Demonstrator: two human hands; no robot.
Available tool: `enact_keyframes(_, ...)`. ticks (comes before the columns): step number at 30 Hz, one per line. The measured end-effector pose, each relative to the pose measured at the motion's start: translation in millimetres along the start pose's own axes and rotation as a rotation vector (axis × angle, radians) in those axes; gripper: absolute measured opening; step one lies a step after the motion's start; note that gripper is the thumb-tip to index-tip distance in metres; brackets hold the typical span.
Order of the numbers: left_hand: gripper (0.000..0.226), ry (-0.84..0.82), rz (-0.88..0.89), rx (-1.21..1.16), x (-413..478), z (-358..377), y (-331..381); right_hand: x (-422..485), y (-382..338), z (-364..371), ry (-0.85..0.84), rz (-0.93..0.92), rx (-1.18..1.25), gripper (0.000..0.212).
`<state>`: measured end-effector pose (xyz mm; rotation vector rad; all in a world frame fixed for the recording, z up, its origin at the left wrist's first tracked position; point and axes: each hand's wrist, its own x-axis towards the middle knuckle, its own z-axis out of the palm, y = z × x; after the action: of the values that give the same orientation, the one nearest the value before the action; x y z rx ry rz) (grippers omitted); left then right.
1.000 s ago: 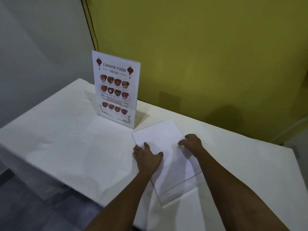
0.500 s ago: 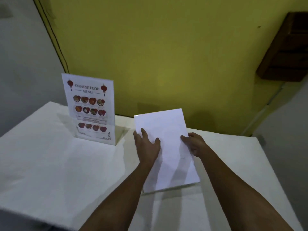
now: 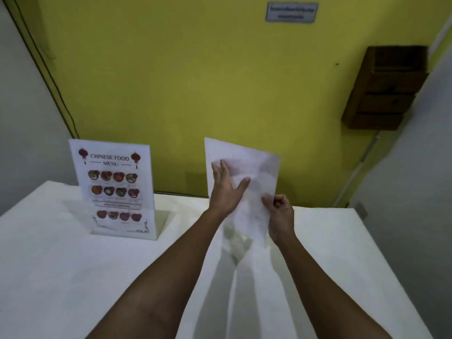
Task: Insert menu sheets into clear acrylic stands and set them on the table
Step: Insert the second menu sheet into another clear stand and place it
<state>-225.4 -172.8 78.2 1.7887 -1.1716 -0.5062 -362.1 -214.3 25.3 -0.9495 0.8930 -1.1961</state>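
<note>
A clear acrylic stand with a white menu sheet (image 3: 256, 165) in it is held up above the white table (image 3: 73, 277), tilted, its blank side facing me. My left hand (image 3: 225, 192) lies flat against its near face with fingers spread. My right hand (image 3: 281, 214) pinches its lower right edge. The stand's clear foot shows faintly below the sheet. A second stand with a printed "Chinese Food Menu" sheet (image 3: 115, 189) stands upright at the table's back left.
A yellow wall rises right behind the table, with a small sign plate (image 3: 291, 12) and a brown wooden box (image 3: 386, 89) mounted at the right. A black cable (image 3: 49, 77) runs down the wall's left corner. The table's right edge drops to a grey floor.
The stand with the blank-side sheet lay flat on the table under both hands; it has been lifted and tipped upright. My view has swung upward toward the wall.
</note>
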Motion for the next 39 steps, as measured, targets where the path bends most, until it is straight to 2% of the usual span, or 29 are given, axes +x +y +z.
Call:
enact_keyframes(5, 0.107, -0.05, 0.09, -0.086, -22, 16, 8, -15, 11, -4, -0.001, 0.015, 0.085, 0.025)
enact_keyframes(9, 0.12, -0.133, 0.159, -0.066, -46, 34, 21, -30, 24, -19, -0.06, 0.032, 0.016, 0.026)
enact_keyframes(12, 0.12, -0.085, 0.144, -0.039, -56, 42, 29, -43, 27, -26, -0.119, 0.053, 0.005, 0.028)
enact_keyframes(15, 0.114, -0.025, 0.188, -0.03, -62, 40, 21, -51, 21, -29, -0.196, 0.072, -0.055, 0.038)
enact_keyframes(20, 0.099, -0.014, 0.197, -0.035, -69, 28, 12, -54, 14, -41, -0.319, 0.202, -0.128, 0.06)
enact_keyframes(27, 0.077, -0.015, 0.261, -0.005, -90, -3, -16, -38, -1, -45, -0.248, 0.265, -0.372, 0.028)
enact_keyframes(31, 0.052, 0.147, 0.191, -0.05, -107, -25, -26, -24, -12, -13, -0.324, 0.264, -0.431, 0.018)
enact_keyframes(35, 0.061, 0.244, 0.149, -0.037, -112, -47, -39, -13, -16, 31, -0.407, 0.224, -0.429, 0.038)
enact_keyframes(39, 0.045, 0.296, 0.108, -0.093, -117, -67, -52, -8, -26, 73, -0.488, 0.145, -0.484, 0.055)
